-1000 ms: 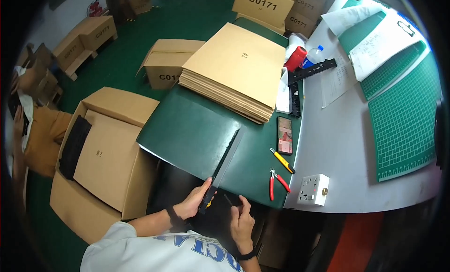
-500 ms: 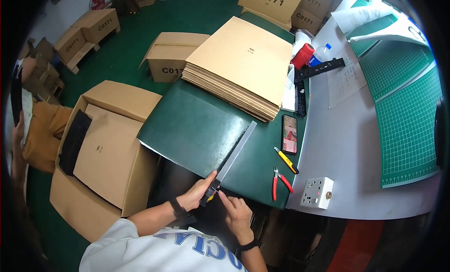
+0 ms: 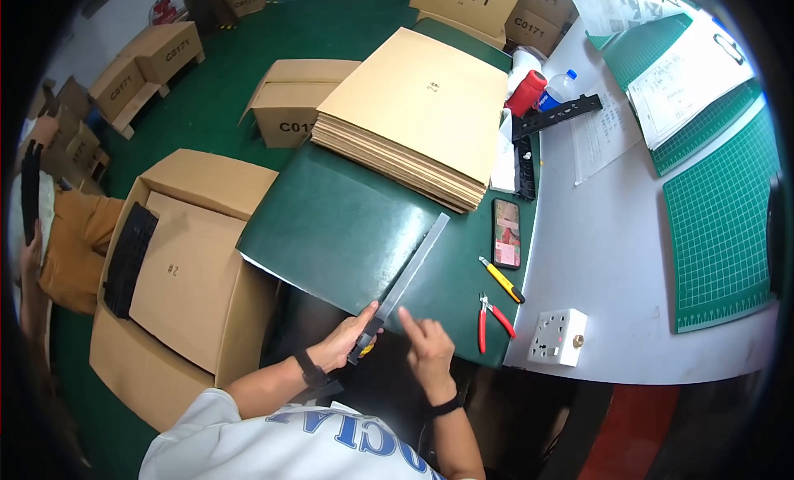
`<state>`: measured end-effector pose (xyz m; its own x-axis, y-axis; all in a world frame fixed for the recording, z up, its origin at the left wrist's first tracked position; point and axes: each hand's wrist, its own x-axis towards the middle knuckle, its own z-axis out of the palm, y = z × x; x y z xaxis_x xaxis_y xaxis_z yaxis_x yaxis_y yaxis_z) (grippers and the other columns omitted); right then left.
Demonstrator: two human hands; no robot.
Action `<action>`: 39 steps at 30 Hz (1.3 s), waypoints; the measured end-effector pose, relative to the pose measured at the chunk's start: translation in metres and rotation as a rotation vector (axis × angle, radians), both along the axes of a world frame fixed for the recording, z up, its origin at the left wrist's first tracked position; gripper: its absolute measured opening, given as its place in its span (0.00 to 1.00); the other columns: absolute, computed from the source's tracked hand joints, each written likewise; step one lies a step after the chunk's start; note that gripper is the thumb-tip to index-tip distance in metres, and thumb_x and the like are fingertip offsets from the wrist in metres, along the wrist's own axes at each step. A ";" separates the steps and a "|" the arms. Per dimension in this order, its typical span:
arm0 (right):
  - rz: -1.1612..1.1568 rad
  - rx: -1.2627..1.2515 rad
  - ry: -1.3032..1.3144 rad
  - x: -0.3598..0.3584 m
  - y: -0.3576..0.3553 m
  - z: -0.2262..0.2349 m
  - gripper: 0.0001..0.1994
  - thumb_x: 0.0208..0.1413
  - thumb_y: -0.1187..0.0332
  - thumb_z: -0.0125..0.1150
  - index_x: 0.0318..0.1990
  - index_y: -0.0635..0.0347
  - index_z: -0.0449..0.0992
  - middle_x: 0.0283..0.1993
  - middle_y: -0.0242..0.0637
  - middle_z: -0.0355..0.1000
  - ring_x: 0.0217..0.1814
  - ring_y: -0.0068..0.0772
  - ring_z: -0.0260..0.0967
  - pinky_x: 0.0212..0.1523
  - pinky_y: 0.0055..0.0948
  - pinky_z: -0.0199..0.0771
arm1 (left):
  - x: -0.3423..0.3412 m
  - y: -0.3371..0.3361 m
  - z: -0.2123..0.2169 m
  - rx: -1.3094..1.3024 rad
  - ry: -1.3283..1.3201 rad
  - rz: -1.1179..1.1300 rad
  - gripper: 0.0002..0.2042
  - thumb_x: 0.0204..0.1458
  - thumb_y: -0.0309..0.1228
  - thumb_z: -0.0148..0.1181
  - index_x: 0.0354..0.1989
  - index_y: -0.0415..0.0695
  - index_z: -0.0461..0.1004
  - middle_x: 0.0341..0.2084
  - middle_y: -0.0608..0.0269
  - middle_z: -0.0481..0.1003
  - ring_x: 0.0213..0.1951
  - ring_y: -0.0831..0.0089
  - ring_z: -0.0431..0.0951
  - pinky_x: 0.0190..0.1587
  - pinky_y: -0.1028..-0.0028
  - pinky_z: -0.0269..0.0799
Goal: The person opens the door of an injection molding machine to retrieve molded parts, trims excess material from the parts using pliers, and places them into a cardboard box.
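Gripping the near end of a long grey-and-black strip [image 3: 414,269], the left hand [image 3: 341,345] is holding thumb and fingers closed around it just off the near edge of the table [image 3: 306,232]; the strip's far end is reaching over the tabletop, contact beneath unclear. Judgement: this slanted hold is probably leaving the strip's right side accessible. Red-handled pliers [image 3: 482,329] and a yellow cutter [image 3: 503,282] are lying along the table's right edge, towards the near right corner, likely for short reach; a cardboard stack [image 3: 413,108] is occupying the far part, presumably freeing working room. Right hand [image 3: 431,356] is hovering partly open, index finger extending just beside the strip, others loosely curling; nothing is visibly sitting in it; touch cannot be told.
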<state>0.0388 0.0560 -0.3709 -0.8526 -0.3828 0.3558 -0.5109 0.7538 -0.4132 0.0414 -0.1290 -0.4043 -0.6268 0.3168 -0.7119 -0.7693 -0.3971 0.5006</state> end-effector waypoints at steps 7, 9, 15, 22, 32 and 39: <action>-0.132 0.036 0.053 -0.074 0.012 0.004 0.36 0.37 0.86 0.51 0.60 0.46 0.71 0.29 0.39 0.63 0.32 0.42 0.65 0.34 0.38 0.69 | -0.001 -0.003 -0.009 0.048 0.026 -0.038 0.32 0.54 0.62 0.51 0.35 0.35 0.70 0.12 0.69 0.64 0.12 0.82 0.62 0.14 0.81 0.56; -0.228 0.018 0.027 -0.088 0.018 0.004 0.37 0.38 0.86 0.49 0.61 0.46 0.69 0.30 0.41 0.62 0.33 0.43 0.65 0.35 0.38 0.68 | -0.001 -0.005 -0.009 0.074 0.049 -0.044 0.33 0.54 0.61 0.51 0.36 0.35 0.70 0.12 0.69 0.64 0.12 0.82 0.62 0.14 0.81 0.56; 0.029 -0.065 -0.011 -0.016 0.000 0.005 0.31 0.41 0.84 0.50 0.56 0.46 0.75 0.26 0.38 0.63 0.29 0.40 0.66 0.31 0.35 0.69 | -0.003 -0.009 -0.008 0.044 0.043 -0.054 0.30 0.55 0.61 0.51 0.31 0.39 0.72 0.12 0.70 0.65 0.12 0.82 0.63 0.14 0.81 0.56; 0.095 -0.044 -0.009 0.026 -0.008 -0.012 0.31 0.39 0.83 0.54 0.55 0.45 0.75 0.29 0.33 0.68 0.30 0.35 0.67 0.31 0.31 0.70 | -0.006 -0.010 -0.012 0.073 0.077 -0.028 0.27 0.55 0.60 0.51 0.23 0.46 0.71 0.13 0.70 0.66 0.14 0.81 0.65 0.15 0.81 0.58; -0.149 -0.041 0.009 -0.047 0.024 -0.004 0.33 0.41 0.85 0.49 0.59 0.48 0.72 0.29 0.39 0.65 0.32 0.42 0.67 0.33 0.37 0.69 | 0.021 -0.040 -0.003 0.016 0.103 -0.260 0.30 0.59 0.60 0.45 0.24 0.41 0.71 0.11 0.73 0.60 0.11 0.82 0.57 0.14 0.81 0.51; -0.264 0.115 -0.077 -0.072 0.040 -0.013 0.31 0.49 0.80 0.50 0.61 0.39 0.69 0.32 0.38 0.65 0.33 0.42 0.67 0.33 0.39 0.69 | 0.059 -0.062 0.026 -0.206 0.000 -0.369 0.29 0.58 0.60 0.45 0.23 0.44 0.72 0.12 0.72 0.63 0.14 0.83 0.62 0.16 0.82 0.53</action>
